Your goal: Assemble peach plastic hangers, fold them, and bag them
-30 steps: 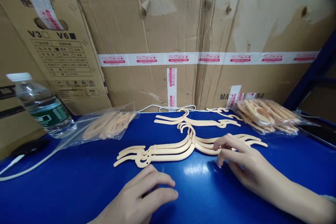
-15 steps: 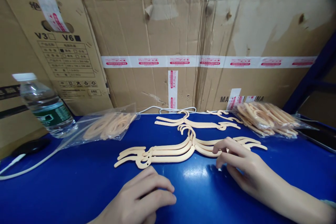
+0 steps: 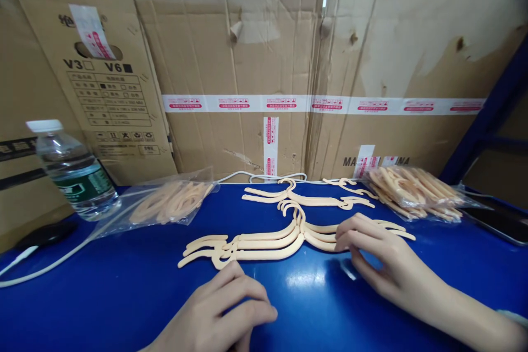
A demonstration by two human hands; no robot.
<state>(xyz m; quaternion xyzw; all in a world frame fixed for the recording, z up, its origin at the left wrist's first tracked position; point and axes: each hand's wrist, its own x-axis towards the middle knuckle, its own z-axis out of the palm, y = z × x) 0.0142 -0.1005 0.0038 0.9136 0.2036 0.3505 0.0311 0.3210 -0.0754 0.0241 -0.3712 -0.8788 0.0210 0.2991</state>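
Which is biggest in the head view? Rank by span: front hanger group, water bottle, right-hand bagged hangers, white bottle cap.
1. Front hanger group
2. Water bottle and right-hand bagged hangers: too alike to rank
3. White bottle cap

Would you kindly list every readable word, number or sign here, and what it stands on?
"V3": left carton.
"V6": left carton.
Recycling arrows: left carton.
"MA … NA", partly taped over: back cardboard.
Too small, blurred or covered: other carton print, tape print, bottle label.
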